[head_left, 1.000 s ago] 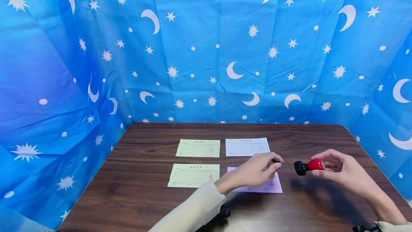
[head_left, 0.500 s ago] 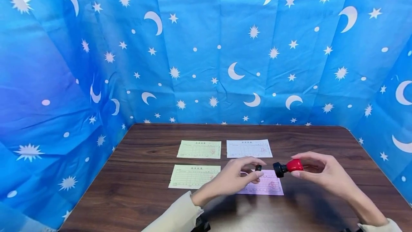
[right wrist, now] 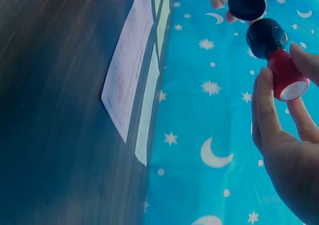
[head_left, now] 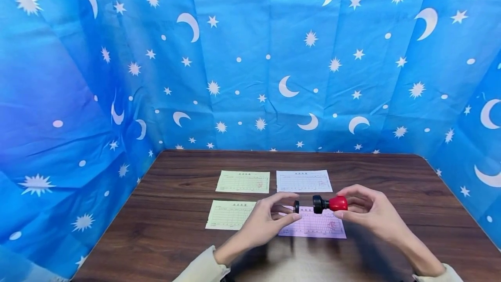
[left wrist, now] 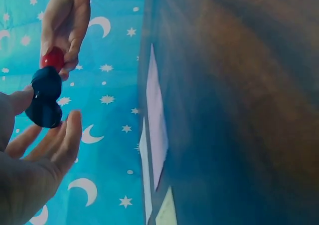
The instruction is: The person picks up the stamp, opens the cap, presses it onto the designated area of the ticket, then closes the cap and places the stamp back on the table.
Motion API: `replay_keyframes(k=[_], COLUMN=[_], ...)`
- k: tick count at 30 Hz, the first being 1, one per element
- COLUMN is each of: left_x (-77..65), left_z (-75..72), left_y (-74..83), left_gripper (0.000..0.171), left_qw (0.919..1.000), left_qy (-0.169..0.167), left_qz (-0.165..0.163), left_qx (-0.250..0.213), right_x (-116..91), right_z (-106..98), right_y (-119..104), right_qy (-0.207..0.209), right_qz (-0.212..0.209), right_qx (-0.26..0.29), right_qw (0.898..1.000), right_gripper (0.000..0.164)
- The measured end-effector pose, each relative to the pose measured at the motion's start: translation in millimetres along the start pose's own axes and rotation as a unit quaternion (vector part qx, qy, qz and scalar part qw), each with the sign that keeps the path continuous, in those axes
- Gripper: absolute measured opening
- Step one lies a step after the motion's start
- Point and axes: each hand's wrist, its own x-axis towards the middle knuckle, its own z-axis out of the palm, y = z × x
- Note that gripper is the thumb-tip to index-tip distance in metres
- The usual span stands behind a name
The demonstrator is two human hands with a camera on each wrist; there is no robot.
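Note:
In my right hand (head_left: 372,210) I hold a stamp (head_left: 330,203) by its red handle, pinched between thumb and fingers. It lies sideways in the air, its black round head toward the left. Facing it, my left hand (head_left: 266,221) pinches a small black round cap (head_left: 296,206) between thumb and fingertips. A short gap parts cap and stamp head in the head view. Both are held above the pink form (head_left: 313,225), which bears a red stamp mark. The right wrist view shows the cap (right wrist: 246,3) just beyond the stamp's head (right wrist: 266,38).
A white form (head_left: 303,181) lies behind the pink one. To the left are two pale green forms, one at the back (head_left: 242,182) and one nearer (head_left: 227,214), partly covered by my left hand. The dark wooden table (head_left: 164,229) ends at a blue star-and-moon curtain (head_left: 242,77).
My right hand has carried the stamp leftward over the pink form. My left hand has drawn back left with the cap, which now shows facing the stamp head.

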Motion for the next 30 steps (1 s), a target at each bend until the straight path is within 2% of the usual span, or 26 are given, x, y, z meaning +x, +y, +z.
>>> replay_keyframes(k=[6,10,16,30], left_x=[-4.9,-8.2,-10.9,-10.1], left_z=[-2.1,-3.1,-1.4,1.8], left_y=[-0.6,1.1,0.8,0.0], left_gripper=[0.047,0.055,0.049,0.052], left_qw=[0.9978,0.9948,0.9895,0.9838], left_qy=[0.024,0.027,0.024,0.021], left_qz=[-0.002,-0.012,-0.032,-0.03], left_qx=[-0.062,-0.098,-0.139,-0.175], right_x=[4.4,6.6,10.4,11.7], right_z=[12.9,19.0,25.2,26.5], right_y=[-0.2,-0.8,-2.1,-1.5], right_qy=[-0.017,-0.029,-0.037,-0.041], right_qz=[0.002,0.002,0.0,0.005], right_qx=[0.025,0.037,0.045,0.026], right_qw=[1.0,0.999,0.998,0.999], right_gripper=[0.045,0.044,0.044,0.045])
